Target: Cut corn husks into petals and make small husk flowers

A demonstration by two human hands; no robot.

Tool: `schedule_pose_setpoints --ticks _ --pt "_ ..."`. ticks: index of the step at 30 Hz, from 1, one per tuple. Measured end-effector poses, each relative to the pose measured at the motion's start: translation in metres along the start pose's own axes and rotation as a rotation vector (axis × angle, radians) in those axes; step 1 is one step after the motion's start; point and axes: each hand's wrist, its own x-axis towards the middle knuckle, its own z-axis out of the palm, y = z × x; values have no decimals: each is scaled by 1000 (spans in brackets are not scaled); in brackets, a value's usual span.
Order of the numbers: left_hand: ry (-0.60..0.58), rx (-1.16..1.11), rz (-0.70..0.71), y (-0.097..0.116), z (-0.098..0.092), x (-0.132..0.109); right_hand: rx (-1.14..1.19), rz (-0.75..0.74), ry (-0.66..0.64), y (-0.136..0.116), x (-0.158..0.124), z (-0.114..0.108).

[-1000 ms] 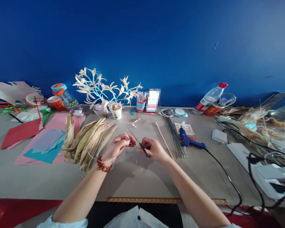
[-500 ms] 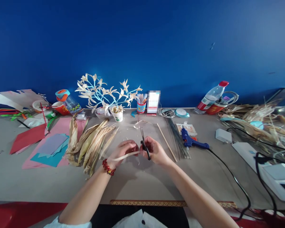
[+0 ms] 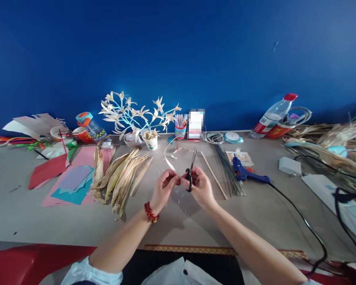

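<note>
My left hand (image 3: 164,188), with a red bead bracelet at the wrist, is closed on a narrow pale strip (image 3: 168,160) that looks like corn husk. The strip curves up and away from the fingers toward the back of the table. Close beside it, my right hand (image 3: 200,187) is closed around black-handled scissors (image 3: 189,180), whose blades point away from me. The fingertips of both hands nearly meet. Dried corn husks (image 3: 127,174) lie to the left of my hands, and a thin pale stick (image 3: 214,176) lies to the right.
Husk flowers (image 3: 136,113) on blue stems stand in a white cup (image 3: 150,141) at the back. Dark wires (image 3: 230,170), a blue glue gun (image 3: 249,174) and its cable lie right. Coloured paper (image 3: 74,180) is left; a bottle (image 3: 269,116) leans at the back right.
The pale strip, which ran back over my left wrist, now points away toward the back. My left hand has turned, and its fingertips are close to the right hand's. The view has shifted slightly.
</note>
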Motion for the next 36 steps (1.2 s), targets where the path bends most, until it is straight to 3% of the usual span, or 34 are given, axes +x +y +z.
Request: schedule_pose_setpoints --ticks 4,7,12,36 --pt "-1 -50 11 3 -7 3 -9 114 -108 -5 3 -4" --pt "25 -35 26 8 -14 5 -78 223 -293 -9 7 -9" --pt "73 -10 50 13 -21 6 -135 226 -508 -5 8 -8" --pt "-1 8 31 18 -26 7 -149 225 -534 1 4 -6"
